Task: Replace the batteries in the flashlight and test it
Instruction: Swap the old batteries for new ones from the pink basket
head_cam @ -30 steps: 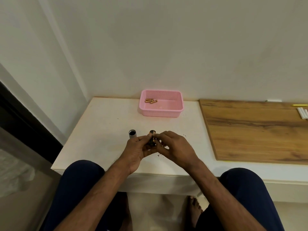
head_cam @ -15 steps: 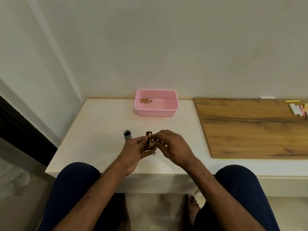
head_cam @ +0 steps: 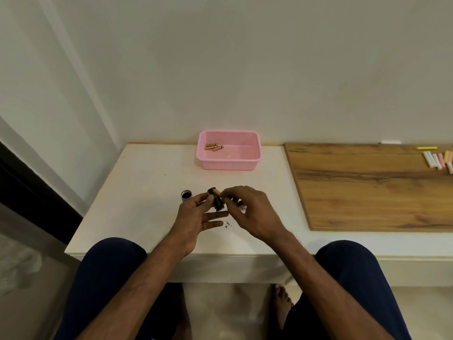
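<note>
Seen from your head camera, your left hand (head_cam: 193, 218) holds the black flashlight body (head_cam: 218, 204) just above the worktop (head_cam: 137, 192), thumb and upper fingers gripping it. Your right hand (head_cam: 252, 212) pinches a gold battery (head_cam: 217, 192) at the body's open end. A grey cap (head_cam: 186, 195) stands just to the left. Spare batteries (head_cam: 213, 147) lie in the pink basket (head_cam: 229, 165) behind.

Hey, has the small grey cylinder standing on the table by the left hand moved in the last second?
No. The grey cylinder stands at the same spot, near and left of the pink basket, as before; only the camera's view shifted.
</note>
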